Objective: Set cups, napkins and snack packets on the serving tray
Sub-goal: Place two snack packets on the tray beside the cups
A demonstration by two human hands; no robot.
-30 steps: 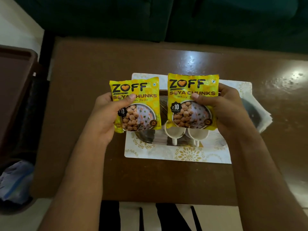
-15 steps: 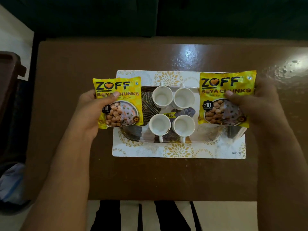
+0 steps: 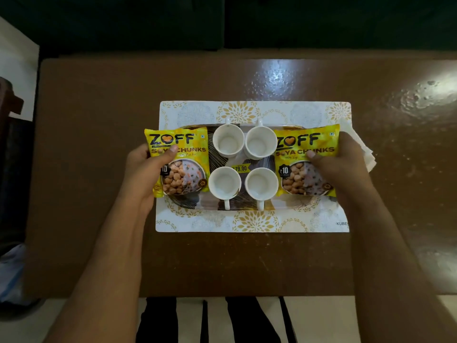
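Packets pinched in my left hand (image 3: 143, 167) and right hand (image 3: 338, 167) flank four empty cups (image 3: 243, 167) on the tray (image 3: 197, 205).

1. The left hand (image 3: 143, 169) grips a yellow snack packet (image 3: 179, 160) over the left end of the serving tray (image 3: 197, 204).
2. The right hand (image 3: 338, 167) grips a second packet (image 3: 305, 160) over the right end.
3. Four white cups (image 3: 243, 167) stand between them.
4. White napkins (image 3: 363, 152) lie beside the right hand.
5. A patterned mat (image 3: 247, 222) lies on the brown bench (image 3: 99, 144).
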